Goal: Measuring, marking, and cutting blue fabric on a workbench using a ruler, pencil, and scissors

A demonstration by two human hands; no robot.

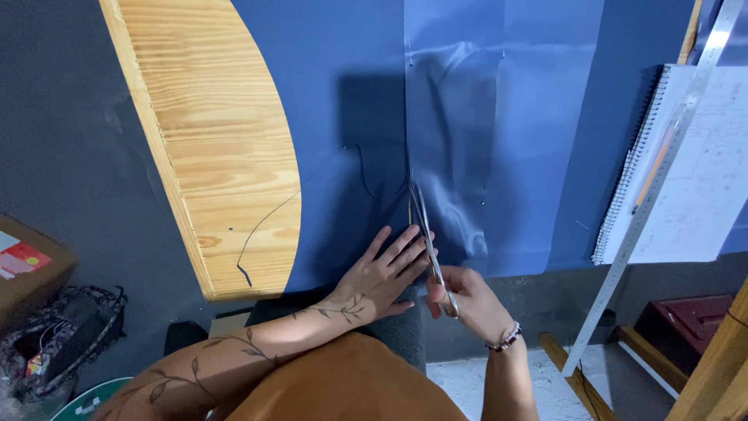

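A sheet of blue paper (366,117) is seen spread across the middle of the frame, covering part of a wooden board (210,132) at upper left. A second, creased blue sheet (460,140) is laid over it at centre.

The left hand (382,273) is pressed flat on the blue paper at lower centre, fingers open and spread, fingertips just beside the blades. A pair of scissors (427,234) is gripped by the right hand (467,300), fingers closed through the handles; the blades are pointed toward the top of the frame and set along the left edge of the creased sheet. Whether the blades are parted cannot be told.

A thin dark thread (265,226) is seen curving across the board and onto the paper. At right, a long metal ruler (654,187) is laid slantwise over a spiral notebook (693,171). At lower left, a dark bag (62,335) and a cardboard box (27,261) are noted.
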